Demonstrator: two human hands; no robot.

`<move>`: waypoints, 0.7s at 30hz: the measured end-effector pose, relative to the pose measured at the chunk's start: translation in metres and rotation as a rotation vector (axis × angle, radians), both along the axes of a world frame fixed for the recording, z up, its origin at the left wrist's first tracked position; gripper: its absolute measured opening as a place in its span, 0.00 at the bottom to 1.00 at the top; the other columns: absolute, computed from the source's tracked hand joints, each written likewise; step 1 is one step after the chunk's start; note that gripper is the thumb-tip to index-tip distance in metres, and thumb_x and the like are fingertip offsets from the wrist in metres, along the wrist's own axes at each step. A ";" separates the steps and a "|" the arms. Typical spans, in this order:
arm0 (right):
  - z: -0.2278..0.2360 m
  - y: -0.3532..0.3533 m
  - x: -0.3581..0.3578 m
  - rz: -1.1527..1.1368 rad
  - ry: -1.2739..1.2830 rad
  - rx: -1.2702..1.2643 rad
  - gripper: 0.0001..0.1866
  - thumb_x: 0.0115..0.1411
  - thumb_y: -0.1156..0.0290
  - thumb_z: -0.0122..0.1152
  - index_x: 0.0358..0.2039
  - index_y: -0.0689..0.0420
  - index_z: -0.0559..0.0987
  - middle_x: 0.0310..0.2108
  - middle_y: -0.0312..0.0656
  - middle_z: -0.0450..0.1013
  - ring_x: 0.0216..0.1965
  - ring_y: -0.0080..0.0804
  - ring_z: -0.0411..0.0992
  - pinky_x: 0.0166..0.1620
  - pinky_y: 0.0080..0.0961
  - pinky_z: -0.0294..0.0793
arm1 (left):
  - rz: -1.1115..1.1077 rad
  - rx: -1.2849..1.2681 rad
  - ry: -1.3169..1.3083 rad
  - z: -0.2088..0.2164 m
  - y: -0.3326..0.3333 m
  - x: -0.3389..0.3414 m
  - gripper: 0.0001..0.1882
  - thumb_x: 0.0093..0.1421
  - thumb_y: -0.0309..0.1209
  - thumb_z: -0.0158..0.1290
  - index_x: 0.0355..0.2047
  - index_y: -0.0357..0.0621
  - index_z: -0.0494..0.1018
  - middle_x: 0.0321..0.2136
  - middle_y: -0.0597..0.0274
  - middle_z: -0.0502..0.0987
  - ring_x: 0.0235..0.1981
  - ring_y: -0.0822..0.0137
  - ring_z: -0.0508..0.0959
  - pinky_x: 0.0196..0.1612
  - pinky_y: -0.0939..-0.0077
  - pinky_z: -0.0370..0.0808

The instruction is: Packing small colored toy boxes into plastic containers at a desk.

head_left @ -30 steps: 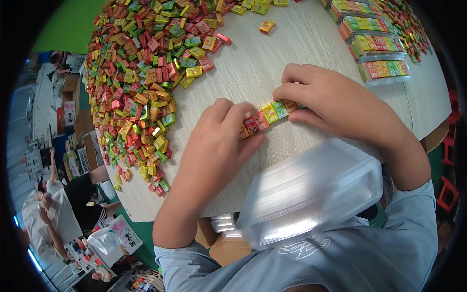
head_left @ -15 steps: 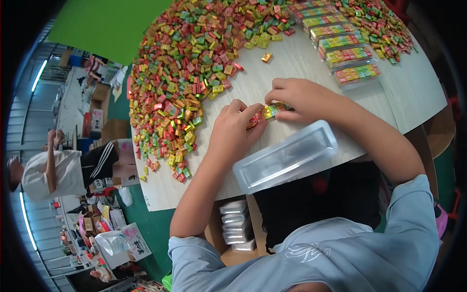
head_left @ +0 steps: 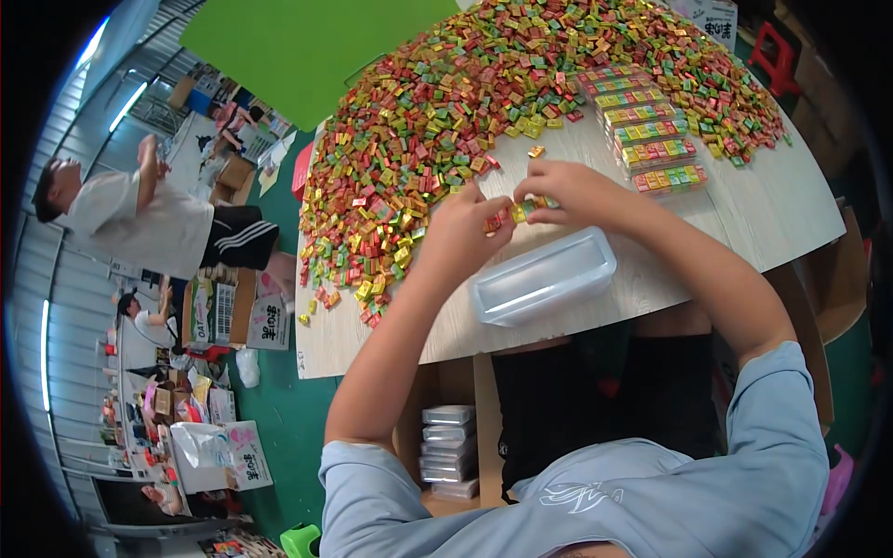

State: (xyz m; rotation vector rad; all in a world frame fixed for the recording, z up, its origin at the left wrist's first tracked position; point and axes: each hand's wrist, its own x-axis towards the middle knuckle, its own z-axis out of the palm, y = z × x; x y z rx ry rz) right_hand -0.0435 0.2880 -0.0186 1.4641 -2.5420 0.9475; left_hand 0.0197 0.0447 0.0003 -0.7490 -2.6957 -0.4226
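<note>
My left hand point(head_left: 462, 232) and my right hand point(head_left: 579, 193) meet over the table, fingers closed on opposite ends of a short row of small wrapped candies point(head_left: 519, 213). The pieces in the row are red, yellow and green; my fingers hide part of it. Just nearer to me lies a clear plastic tray point(head_left: 544, 279) with nothing in it, close to the table's front edge. Beyond my hands spreads a large heap of the same foil-wrapped candies point(head_left: 446, 112). One loose orange-yellow candy point(head_left: 537, 152) sits apart from the heap, beyond my right hand.
A line of clear trays filled with candies point(head_left: 659, 153) stands to the right of my hands. Below the table, several stacked plastic trays point(head_left: 448, 450) sit in a cardboard box point(head_left: 420, 389). A person in a white shirt point(head_left: 139, 223) stands at the left, beyond the table point(head_left: 321, 358).
The whole view has shifted, so the table and heap appear further right. My hands stay together at the candy row, and the empty tray looks turned slightly.
</note>
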 end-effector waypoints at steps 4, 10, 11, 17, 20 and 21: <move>0.049 0.002 0.006 -0.014 0.050 -0.017 0.17 0.62 0.63 0.73 0.49 0.54 0.83 0.43 0.45 0.75 0.44 0.48 0.77 0.48 0.41 0.77 | 0.044 0.036 -0.038 0.057 0.009 0.009 0.16 0.57 0.36 0.67 0.46 0.52 0.87 0.32 0.54 0.78 0.34 0.52 0.81 0.40 0.57 0.79; 0.123 0.011 0.054 -0.073 0.077 -0.050 0.17 0.62 0.65 0.72 0.50 0.56 0.82 0.42 0.45 0.74 0.42 0.45 0.76 0.45 0.40 0.76 | 0.096 0.021 0.071 0.125 0.022 0.059 0.16 0.56 0.32 0.69 0.46 0.48 0.86 0.31 0.59 0.76 0.33 0.58 0.80 0.38 0.61 0.78; 0.127 0.017 0.064 -0.057 0.106 -0.059 0.17 0.61 0.66 0.73 0.49 0.56 0.82 0.41 0.45 0.74 0.41 0.45 0.76 0.44 0.40 0.75 | 0.094 0.033 0.062 0.127 0.027 0.069 0.16 0.56 0.32 0.69 0.46 0.48 0.86 0.31 0.59 0.76 0.33 0.58 0.80 0.38 0.61 0.78; 0.126 0.035 0.120 0.022 0.065 -0.064 0.17 0.59 0.68 0.73 0.48 0.56 0.82 0.38 0.44 0.72 0.39 0.44 0.74 0.42 0.40 0.74 | 0.105 0.050 0.000 0.120 0.045 0.126 0.17 0.52 0.26 0.69 0.43 0.48 0.85 0.29 0.60 0.74 0.31 0.59 0.79 0.34 0.64 0.76; 0.110 0.038 0.122 -0.005 0.017 -0.067 0.16 0.59 0.68 0.73 0.47 0.57 0.82 0.39 0.44 0.72 0.39 0.44 0.74 0.43 0.40 0.75 | 0.104 0.084 -0.015 0.102 0.050 0.129 0.18 0.53 0.29 0.70 0.45 0.50 0.85 0.31 0.60 0.74 0.33 0.59 0.78 0.36 0.63 0.75; 0.105 0.039 0.121 -0.003 -0.019 -0.061 0.17 0.59 0.69 0.73 0.47 0.58 0.82 0.39 0.44 0.72 0.40 0.44 0.74 0.44 0.39 0.75 | 0.107 0.087 -0.013 0.096 0.051 0.130 0.18 0.53 0.29 0.70 0.45 0.50 0.85 0.31 0.60 0.74 0.33 0.59 0.78 0.36 0.63 0.75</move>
